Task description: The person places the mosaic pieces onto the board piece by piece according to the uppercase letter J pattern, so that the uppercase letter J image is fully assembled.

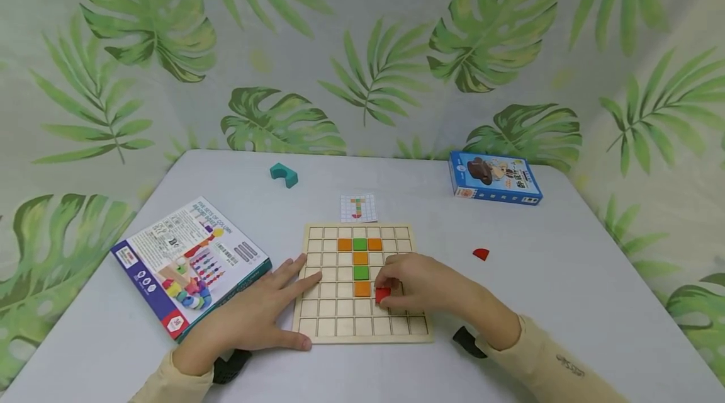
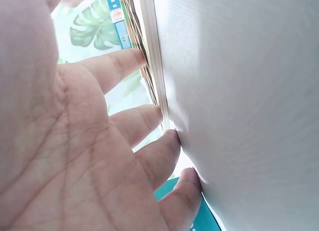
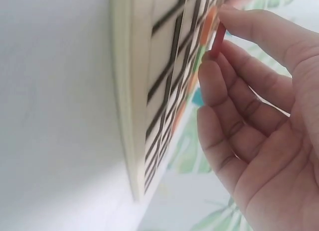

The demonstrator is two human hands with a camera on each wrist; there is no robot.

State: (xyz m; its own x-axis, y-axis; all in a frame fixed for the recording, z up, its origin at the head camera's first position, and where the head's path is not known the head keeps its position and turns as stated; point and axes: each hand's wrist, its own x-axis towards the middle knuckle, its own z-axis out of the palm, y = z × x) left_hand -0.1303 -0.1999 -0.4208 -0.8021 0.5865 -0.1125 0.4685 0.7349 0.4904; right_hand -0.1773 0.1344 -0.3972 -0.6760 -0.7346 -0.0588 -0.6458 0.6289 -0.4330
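A wooden grid board (image 1: 317,327) lies on the table, with several orange tiles (image 1: 362,289) and two green tiles (image 1: 360,272) forming a T shape. Between thumb and fingers, my right hand (image 1: 421,283) pinches a small red piece (image 1: 382,295) over the board, right of the lowest orange tile; the fingers hide part of its outline. That piece shows edge-on in the right wrist view. My left hand (image 1: 263,308) is spread at the board's left side, fingertips touching its edge. Above the board lies a pattern card (image 1: 368,209) printed with a coloured T-like figure.
Right of the board lies a red quarter-circle piece (image 1: 481,254). A white and purple game box (image 1: 192,264) sits beside my left forearm. At the back are a teal arch-shaped block (image 1: 284,174) and a blue box (image 1: 496,177). Leaf-patterned cloth (image 1: 374,75) hangs behind the table.
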